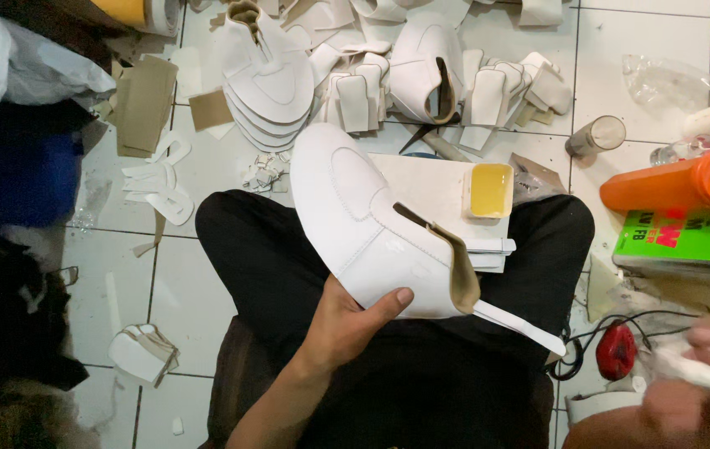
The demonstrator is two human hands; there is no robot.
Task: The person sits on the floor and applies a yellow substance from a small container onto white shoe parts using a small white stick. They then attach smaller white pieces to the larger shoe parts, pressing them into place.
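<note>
My left hand (345,326) holds a white leather shoe upper (355,212) by its rear edge, thumb pressed on top, above my lap in black trousers. The upper's tan lining (460,270) shows at its opening, and a white strip (521,326) hangs off its right end. My right hand (708,366) is blurred at the lower right corner, closed around a white strip-like piece (708,376). A small square tub of yellow glue (490,189) rests on a white board (430,187) just beyond my knees.
Stacks of white shoe uppers (267,79) and cut pieces (488,87) cover the tiled floor ahead. An orange bottle (679,183) lies on a green-topped tin (683,241) at right, near a red object (617,349) with cables. Cardboard pieces (145,104) and dark bags lie left.
</note>
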